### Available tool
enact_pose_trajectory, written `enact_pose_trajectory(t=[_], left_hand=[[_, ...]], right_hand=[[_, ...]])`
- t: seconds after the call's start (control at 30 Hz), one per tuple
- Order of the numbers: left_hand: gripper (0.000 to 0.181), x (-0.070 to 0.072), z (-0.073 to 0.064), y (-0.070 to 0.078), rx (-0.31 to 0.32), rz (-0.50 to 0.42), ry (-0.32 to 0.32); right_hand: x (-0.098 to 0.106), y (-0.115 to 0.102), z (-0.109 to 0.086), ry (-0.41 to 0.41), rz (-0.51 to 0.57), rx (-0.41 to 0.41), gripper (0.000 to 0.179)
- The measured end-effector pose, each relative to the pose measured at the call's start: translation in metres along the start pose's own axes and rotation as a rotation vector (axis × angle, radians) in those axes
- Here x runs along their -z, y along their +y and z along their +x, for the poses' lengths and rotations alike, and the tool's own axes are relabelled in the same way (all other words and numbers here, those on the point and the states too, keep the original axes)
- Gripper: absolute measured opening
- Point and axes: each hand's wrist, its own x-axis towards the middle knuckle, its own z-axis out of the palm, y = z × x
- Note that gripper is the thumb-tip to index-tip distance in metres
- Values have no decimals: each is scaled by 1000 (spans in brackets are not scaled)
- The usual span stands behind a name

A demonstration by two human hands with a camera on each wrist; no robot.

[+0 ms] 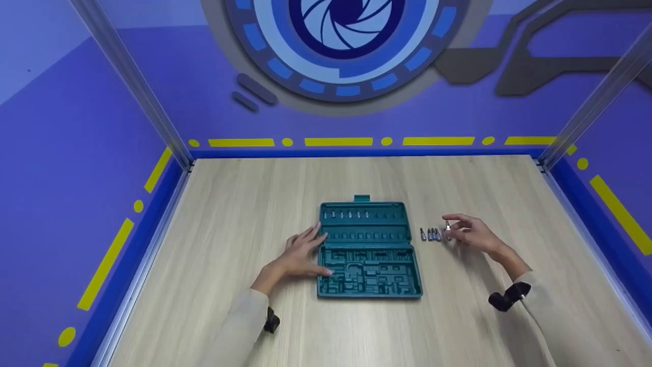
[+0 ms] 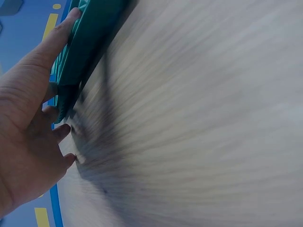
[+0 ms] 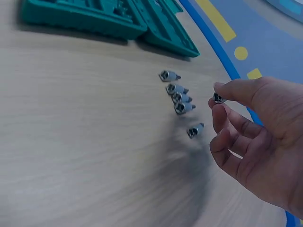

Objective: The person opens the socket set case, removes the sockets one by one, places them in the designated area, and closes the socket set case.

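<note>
left hand (image 1: 299, 256) splayed, right hand (image 1: 474, 234) pinching bit (image 1: 447, 226) (hollow end (image 3: 218, 98): right wrist view only).

No words, brand names or numbers can be read in any of the three views. The open green case (image 1: 364, 243) shows moulded shapes but no legible lettering, and the metal bits (image 3: 178, 90) lying beside it are too small to reveal any marking. The only sign-like prints are wordless: a round emblem (image 1: 347, 48) patterned like camera-shutter blades on the purple-blue back wall (image 1: 168, 76), and yellow dashes and dots (image 1: 338, 141) running along the foot of the walls.
</note>
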Motion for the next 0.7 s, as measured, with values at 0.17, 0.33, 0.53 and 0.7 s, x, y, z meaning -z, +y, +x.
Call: enact_pose_trajectory(t=[0.17,0.33,0.53,0.7], left_hand=[[107,0,0,1,1,5,1],[108,0,0,0,-2,4,5],[107,-1,0,0,-11,1,11],[108,-1,-1,1,-11,2,19]], right_hand=[[6,10,-3,13,-64,5,47],[9,21,-5,17,-94,-1,46],[7,29,-5,35,-188,-40,45],[3,28,-3,59,-233,-4,42]])
